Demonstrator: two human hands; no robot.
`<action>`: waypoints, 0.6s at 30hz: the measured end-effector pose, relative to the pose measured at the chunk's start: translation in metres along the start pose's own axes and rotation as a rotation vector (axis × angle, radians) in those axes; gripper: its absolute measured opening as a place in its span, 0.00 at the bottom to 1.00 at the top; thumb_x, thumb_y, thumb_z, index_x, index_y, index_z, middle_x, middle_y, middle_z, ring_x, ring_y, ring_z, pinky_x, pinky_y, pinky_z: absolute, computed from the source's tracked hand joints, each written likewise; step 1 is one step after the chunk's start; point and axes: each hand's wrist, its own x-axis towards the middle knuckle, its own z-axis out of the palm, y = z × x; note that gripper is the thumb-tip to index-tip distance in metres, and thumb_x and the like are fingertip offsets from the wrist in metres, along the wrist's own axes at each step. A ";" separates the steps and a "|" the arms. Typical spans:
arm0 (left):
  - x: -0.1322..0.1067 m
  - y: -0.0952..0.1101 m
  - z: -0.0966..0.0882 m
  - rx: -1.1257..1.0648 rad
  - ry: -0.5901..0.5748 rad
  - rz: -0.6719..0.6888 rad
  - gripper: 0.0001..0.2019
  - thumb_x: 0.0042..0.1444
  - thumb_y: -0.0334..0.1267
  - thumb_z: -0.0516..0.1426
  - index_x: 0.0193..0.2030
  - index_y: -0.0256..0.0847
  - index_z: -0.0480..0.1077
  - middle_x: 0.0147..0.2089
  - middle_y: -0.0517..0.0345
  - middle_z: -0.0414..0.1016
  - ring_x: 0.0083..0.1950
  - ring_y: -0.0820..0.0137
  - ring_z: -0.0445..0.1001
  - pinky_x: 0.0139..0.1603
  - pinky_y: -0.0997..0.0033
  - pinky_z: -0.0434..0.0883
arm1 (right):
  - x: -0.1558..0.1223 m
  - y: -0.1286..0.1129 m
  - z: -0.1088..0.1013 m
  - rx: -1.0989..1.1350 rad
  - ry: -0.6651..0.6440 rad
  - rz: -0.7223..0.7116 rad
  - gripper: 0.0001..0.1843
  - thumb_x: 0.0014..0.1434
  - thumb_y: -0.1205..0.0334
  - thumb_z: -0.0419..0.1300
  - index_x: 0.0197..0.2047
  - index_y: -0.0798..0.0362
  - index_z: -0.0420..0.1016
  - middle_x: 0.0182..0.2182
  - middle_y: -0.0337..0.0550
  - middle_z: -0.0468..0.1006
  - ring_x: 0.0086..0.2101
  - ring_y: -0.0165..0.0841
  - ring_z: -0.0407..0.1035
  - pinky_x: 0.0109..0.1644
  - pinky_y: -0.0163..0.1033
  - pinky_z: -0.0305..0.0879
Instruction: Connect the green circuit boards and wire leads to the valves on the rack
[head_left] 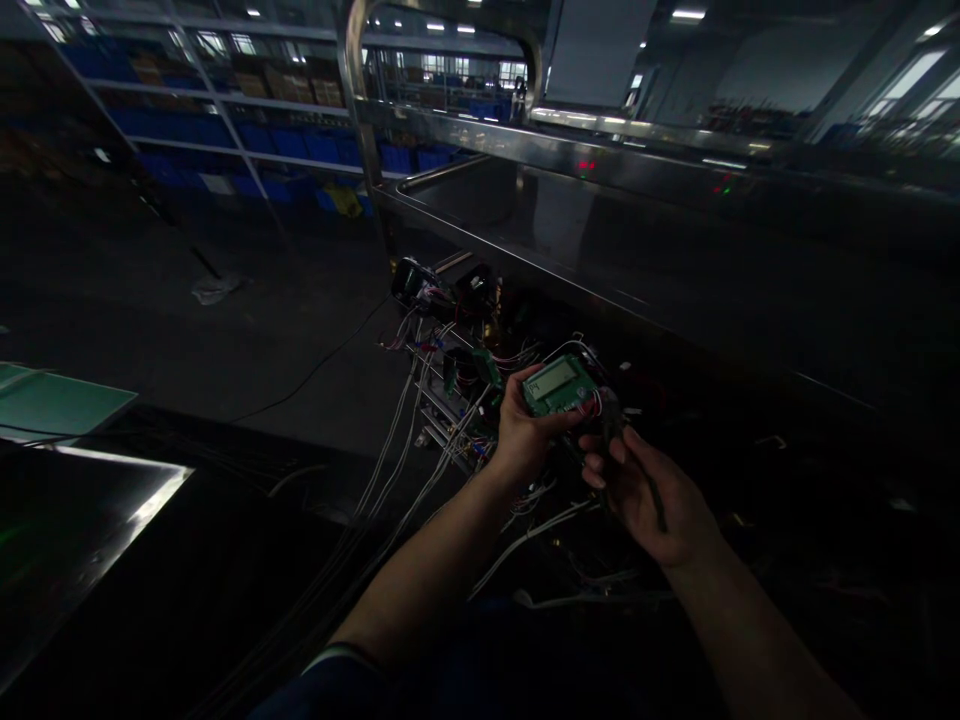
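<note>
My left hand [523, 425] is closed on a green circuit board [553, 403] that carries a small lit display, with its thumb lying along the near edge. Thin red and white wires [596, 403] come off the board's right end. In my right hand [664, 490] is a pair of dark-handled pliers [657, 503], its head up against those wires; the jaws are too dark to make out. Beyond my left hand, more boards with wires and black housings [412, 283] lie crowded on a low shelf.
A metal trolley [480, 235] stands over the crowded shelf. Long pale cables [405, 430] hang down toward me. At left are a green mat [60, 400] and a shiny metal edge [161, 490]. Racks with blue bins [270, 140] stand at the back.
</note>
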 end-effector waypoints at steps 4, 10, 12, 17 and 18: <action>-0.002 -0.003 0.006 -0.024 0.115 0.025 0.36 0.26 0.29 0.69 0.46 0.43 0.61 0.40 0.62 0.71 0.40 0.71 0.72 0.44 0.68 0.69 | 0.006 0.011 0.010 0.155 0.098 -0.071 0.21 0.41 0.48 0.69 0.21 0.52 0.63 0.29 0.42 0.75 0.27 0.30 0.66 0.31 0.38 0.67; 0.005 0.001 -0.003 0.018 0.159 0.103 0.36 0.28 0.28 0.68 0.47 0.45 0.59 0.42 0.61 0.72 0.41 0.70 0.73 0.45 0.66 0.70 | -0.015 0.004 0.000 -0.287 0.101 -0.298 0.18 0.51 0.46 0.62 0.23 0.52 0.67 0.27 0.42 0.73 0.27 0.31 0.66 0.29 0.39 0.66; 0.005 0.003 -0.005 0.032 0.090 0.110 0.36 0.29 0.28 0.69 0.47 0.45 0.60 0.42 0.61 0.72 0.42 0.69 0.74 0.45 0.65 0.71 | -0.037 -0.008 -0.006 -0.683 0.086 -0.392 0.16 0.57 0.47 0.57 0.31 0.51 0.72 0.28 0.42 0.74 0.28 0.32 0.68 0.30 0.39 0.66; 0.001 0.007 -0.003 0.081 -0.028 0.116 0.33 0.29 0.29 0.69 0.45 0.44 0.61 0.41 0.62 0.72 0.40 0.70 0.73 0.43 0.68 0.72 | -0.070 -0.065 -0.034 -1.627 0.384 -0.932 0.20 0.62 0.43 0.45 0.35 0.46 0.70 0.37 0.49 0.74 0.40 0.46 0.70 0.39 0.50 0.66; 0.001 0.008 -0.003 0.095 -0.048 0.113 0.33 0.29 0.29 0.69 0.45 0.44 0.61 0.41 0.62 0.72 0.40 0.71 0.73 0.42 0.68 0.72 | -0.068 -0.079 -0.041 -1.730 0.432 -0.967 0.21 0.62 0.43 0.43 0.33 0.47 0.68 0.37 0.52 0.72 0.42 0.50 0.68 0.42 0.53 0.64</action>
